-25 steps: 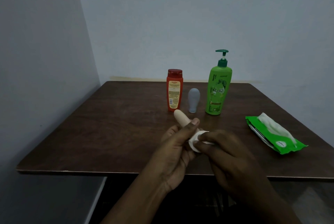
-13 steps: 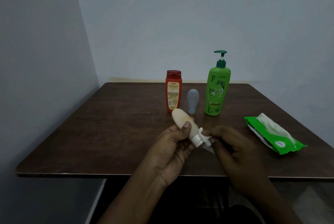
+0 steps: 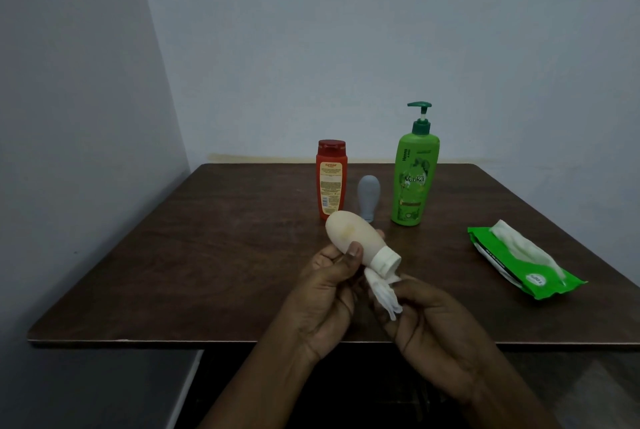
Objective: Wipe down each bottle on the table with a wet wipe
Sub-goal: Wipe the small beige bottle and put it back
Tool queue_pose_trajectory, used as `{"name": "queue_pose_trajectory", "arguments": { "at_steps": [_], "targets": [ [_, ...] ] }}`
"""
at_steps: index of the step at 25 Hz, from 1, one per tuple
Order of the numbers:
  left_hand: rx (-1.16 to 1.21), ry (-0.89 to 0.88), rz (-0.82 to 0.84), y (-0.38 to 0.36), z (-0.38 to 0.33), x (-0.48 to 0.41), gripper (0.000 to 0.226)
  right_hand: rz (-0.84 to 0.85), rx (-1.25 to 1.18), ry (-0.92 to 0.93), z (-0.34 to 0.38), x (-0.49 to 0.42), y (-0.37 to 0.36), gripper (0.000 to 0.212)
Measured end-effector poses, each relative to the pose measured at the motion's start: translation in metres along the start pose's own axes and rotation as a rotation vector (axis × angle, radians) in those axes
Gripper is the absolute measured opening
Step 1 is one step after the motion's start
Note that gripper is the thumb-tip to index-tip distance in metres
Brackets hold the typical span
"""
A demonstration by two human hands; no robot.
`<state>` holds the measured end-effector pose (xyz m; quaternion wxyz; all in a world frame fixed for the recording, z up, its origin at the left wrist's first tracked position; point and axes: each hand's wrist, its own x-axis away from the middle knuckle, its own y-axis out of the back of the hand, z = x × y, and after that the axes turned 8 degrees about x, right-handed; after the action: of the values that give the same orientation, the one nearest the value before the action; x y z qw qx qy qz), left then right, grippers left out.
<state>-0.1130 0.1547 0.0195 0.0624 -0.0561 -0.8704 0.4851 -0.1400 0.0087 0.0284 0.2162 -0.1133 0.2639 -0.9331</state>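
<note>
Reaching in from below, your two forearms meet above the near edge of the dark wooden surface (image 3: 207, 272). Your left hand (image 3: 329, 290) faces palm toward you, its fingers curled behind a small cream bottle (image 3: 349, 232) and its thumb pressed on the front. That bottle is held in the air and tilted, with its rounded base up and to the left and its white cap (image 3: 386, 260) down and to the right. Your right hand (image 3: 433, 324) sits just beside it, fingers pinching a crumpled white wet wipe (image 3: 382, 293) that touches the underside of the cap.

A broad stretch of dark wood runs from your left hand to the left edge. To the right, well apart from your hands, a green pack of wipes (image 3: 519, 258) lies flat with a sheet pulled up from its opening.

Farther back, three bottles stand upright in a row: a red bottle (image 3: 331, 182), a small grey bottle (image 3: 369, 194) in the middle, and a tall green pump bottle (image 3: 414, 182). Behind them the far edge meets a pale wall (image 3: 346, 47).
</note>
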Motion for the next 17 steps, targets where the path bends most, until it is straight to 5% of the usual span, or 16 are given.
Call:
{"name": "queue_pose_trajectory", "arguments": {
  "at_steps": [3, 5, 7, 9, 12, 17],
  "targets": [
    [0.044, 0.041, -0.088, -0.002, -0.002, 0.001, 0.051, 0.051, 0.119, -0.019, 0.002, 0.006, -0.008, 0.024],
    [0.195, 0.056, -0.158, -0.003, -0.007, 0.001, 0.051, -0.102, 0.133, 0.104, 0.003, 0.001, -0.008, 0.026],
    [0.299, 0.051, -0.217, -0.004, -0.012, 0.002, 0.037, -0.454, 0.434, 0.419, 0.005, -0.001, 0.001, 0.022],
    [0.306, 0.061, -0.263, -0.006, -0.013, 0.005, 0.024, -0.688, 1.023, 0.82, 0.009, 0.003, 0.005, 0.027],
    [0.275, 0.112, -0.242, -0.011, -0.008, 0.012, 0.023, -0.616, 1.62, 1.187, 0.0, -0.002, 0.007, 0.024],
    [0.287, 0.071, -0.26, -0.014, -0.011, 0.013, 0.019, -0.616, 1.693, 1.157, -0.003, -0.024, 0.01, 0.033]
  ]
}}
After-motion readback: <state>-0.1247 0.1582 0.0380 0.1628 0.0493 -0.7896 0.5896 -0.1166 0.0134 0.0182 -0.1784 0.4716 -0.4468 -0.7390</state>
